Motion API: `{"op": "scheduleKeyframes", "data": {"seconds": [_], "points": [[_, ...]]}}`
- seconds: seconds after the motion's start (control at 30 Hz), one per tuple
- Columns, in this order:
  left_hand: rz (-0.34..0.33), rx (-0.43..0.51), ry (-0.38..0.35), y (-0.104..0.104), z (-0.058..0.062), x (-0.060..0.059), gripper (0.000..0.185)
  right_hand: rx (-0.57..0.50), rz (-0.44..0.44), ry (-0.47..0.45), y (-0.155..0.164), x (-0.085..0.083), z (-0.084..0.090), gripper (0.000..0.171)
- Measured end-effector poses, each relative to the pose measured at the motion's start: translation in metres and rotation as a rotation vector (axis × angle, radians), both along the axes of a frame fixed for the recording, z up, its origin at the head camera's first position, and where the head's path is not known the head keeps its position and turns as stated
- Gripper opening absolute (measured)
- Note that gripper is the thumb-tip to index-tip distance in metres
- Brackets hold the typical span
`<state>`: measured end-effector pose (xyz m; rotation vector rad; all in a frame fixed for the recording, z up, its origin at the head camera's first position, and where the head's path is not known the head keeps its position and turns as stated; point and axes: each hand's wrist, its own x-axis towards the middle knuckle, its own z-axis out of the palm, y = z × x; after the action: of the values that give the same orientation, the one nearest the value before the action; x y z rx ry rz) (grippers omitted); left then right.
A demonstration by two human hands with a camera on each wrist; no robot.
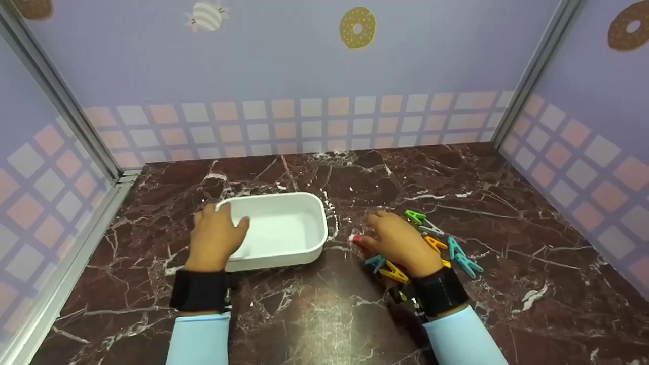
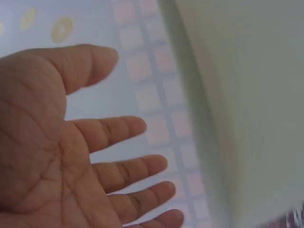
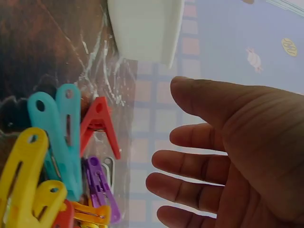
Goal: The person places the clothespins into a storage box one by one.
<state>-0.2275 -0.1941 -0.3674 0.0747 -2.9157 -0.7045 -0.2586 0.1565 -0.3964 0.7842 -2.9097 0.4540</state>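
Observation:
A white rectangular plastic container stands on the dark marbled tabletop. My left hand is at its left end, thumb over the rim; the left wrist view shows the fingers spread and holding nothing. Over a loose pile of plastic clothespins hovers my right hand, its fingers apart around nothing in the right wrist view. Beneath and beside it lie a red clothespin, a purple clothespin, a teal clothespin, a yellow clothespin and a green clothespin. The hand hides part of the pile.
Lilac panels with a checkered band enclose the tabletop at the back and both sides. Metal posts mark the back corners. To the right of the container lies the clothespin pile, a hand's width off.

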Motion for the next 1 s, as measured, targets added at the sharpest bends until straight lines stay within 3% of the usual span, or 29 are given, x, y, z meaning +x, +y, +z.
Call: {"op": "scheduleKeyframes", "data": {"seconds": [0.27,0.5,0.8,1.0], "points": [[0.071,-0.027,-0.073,-0.020,-0.004,0.004,0.041,-0.034,0.013,0.030,-0.005,-0.001,-0.006,0.040],[0.114,0.010,-0.082,-0.023,-0.006,0.004,0.032,-0.084,0.063,0.104,-0.015,0.002,-0.008,0.033],[0.039,0.070,-0.044,-0.017,-0.007,0.003,0.036,-0.146,0.014,0.087,-0.036,0.004,-0.015,0.036],[0.000,0.072,-0.047,-0.009,-0.006,0.001,0.034,-0.173,-0.037,0.119,-0.045,0.005,-0.017,0.024]]}}
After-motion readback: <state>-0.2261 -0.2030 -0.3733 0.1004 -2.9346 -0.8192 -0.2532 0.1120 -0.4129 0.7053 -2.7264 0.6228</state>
